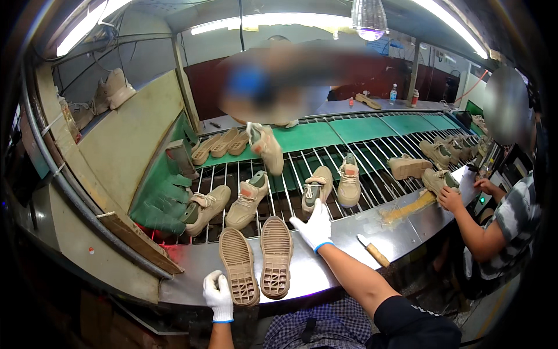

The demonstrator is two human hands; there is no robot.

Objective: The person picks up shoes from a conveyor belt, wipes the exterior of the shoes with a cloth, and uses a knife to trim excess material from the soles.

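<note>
Left gloved hand (218, 295): its fingers curl inward just left of the pair of soles (275, 256); we cannot tell whether they pinch an edge, though we judge they could steady it from there.
Right gloved hand (317, 228): right of the pair of soles, fingers stretched and thumb spread, pinching nothing that we can see; the tips point at a beige lace-up shoe (317, 187), contact unclear.
Sole layout: side by side at the near edge of the metal desk (189, 280), ribbed faces up, gridded heels toward us, which probably keeps both within easy reach.
Wood-handled knife (376, 253): right of the pair of soles, flat on the desk, handle slanting to the near edge, readily picked up, we judge.
Metal-bar rack (289, 192): beyond the pair of soles; we see its close-set bars holding up several shoes.
Row of three soles (221, 145): beyond the pair of soles, on the rack's far side.
Co-worker's hand (450, 199): far right of the pair of soles, on another beige shoe (435, 180).
</note>
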